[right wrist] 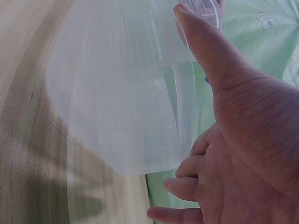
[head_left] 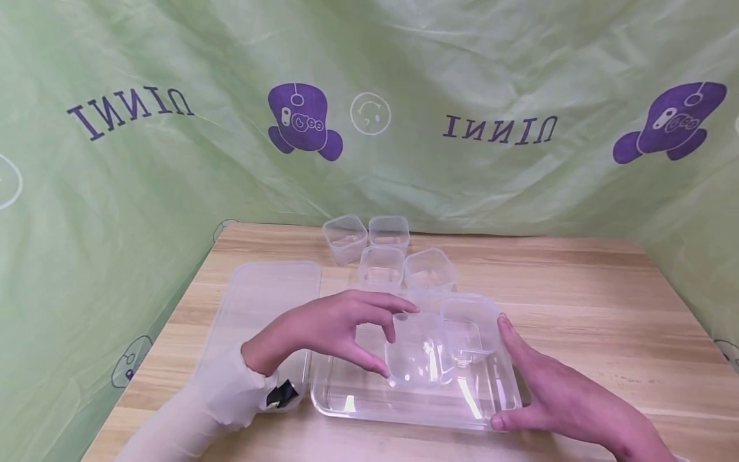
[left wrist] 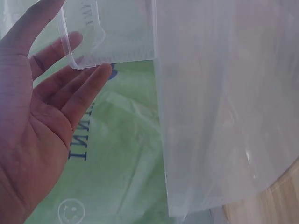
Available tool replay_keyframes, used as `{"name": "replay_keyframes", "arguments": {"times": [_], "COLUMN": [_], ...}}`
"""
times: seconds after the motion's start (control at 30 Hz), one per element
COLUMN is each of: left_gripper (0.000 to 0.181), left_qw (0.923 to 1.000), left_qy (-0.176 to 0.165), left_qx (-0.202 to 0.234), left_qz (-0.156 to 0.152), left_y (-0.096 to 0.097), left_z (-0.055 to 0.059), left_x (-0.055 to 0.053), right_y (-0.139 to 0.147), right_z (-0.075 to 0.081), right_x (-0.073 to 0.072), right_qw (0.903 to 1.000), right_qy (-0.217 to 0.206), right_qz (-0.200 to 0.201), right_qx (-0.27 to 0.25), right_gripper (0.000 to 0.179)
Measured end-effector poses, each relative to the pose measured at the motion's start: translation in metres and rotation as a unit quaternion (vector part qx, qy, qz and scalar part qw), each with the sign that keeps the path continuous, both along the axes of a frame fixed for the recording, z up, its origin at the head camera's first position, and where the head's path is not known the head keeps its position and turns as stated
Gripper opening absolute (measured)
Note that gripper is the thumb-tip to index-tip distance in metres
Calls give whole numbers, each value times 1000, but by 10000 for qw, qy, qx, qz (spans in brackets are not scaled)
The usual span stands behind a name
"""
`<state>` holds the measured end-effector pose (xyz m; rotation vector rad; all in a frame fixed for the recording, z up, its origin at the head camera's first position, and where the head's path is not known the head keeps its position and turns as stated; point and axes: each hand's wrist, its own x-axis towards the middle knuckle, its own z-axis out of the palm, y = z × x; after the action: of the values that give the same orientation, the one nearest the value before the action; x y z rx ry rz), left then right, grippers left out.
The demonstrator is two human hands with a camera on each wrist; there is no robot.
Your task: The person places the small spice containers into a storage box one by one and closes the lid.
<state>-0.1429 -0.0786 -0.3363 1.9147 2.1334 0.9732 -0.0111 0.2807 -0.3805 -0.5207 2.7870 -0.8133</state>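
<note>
Two clear small square containers are at the large clear rectangular box [head_left: 398, 410]. My left hand [head_left: 340, 327] holds the left small container [head_left: 418, 359] between thumb and curved fingers; its rim also shows by the fingertips in the left wrist view. The right small container [head_left: 470, 321] sits inside the box at its right end. My right hand [head_left: 568, 391] spans the box's right front corner, thumb at the near edge and straight fingers along the right side. In the right wrist view the thumb lies against clear plastic while the other fingers are spread.
Behind the box stand several more clear small containers [head_left: 381, 266]. A flat, translucent rectangular lid [head_left: 271, 282] lies at left, partly under my left sleeve. The wooden table [head_left: 606, 333] meets a green printed curtain [head_left: 404, 173] at the back and sides.
</note>
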Motion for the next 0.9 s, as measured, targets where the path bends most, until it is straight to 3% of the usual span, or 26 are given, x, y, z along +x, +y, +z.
{"name": "replay_keyframes", "arguments": {"times": [0.13, 0.33, 0.7, 0.9], "left_gripper": [32, 33, 35, 26], "left_qw": [9991, 9971, 9965, 9957], "left_qy": [-207, -92, 327, 198], "left_qx": [-216, -434, -389, -515], "left_qz": [-297, -617, -660, -747], "left_y": [10, 22, 39, 46], "left_z": [-5, -11, -8, -10], "left_x": [1, 0, -1, 1], "right_y": [-2, -1, -2, -1], "right_z": [1, 0, 1, 2], "right_x": [0, 0, 1, 1], "right_qw": [10000, 10000, 9998, 9998], "right_qy": [22, 45, 125, 137], "right_qz": [-50, 9, -3, -39], "right_qx": [14, 13, 126, 166], "right_gripper": [135, 134, 135, 135]}}
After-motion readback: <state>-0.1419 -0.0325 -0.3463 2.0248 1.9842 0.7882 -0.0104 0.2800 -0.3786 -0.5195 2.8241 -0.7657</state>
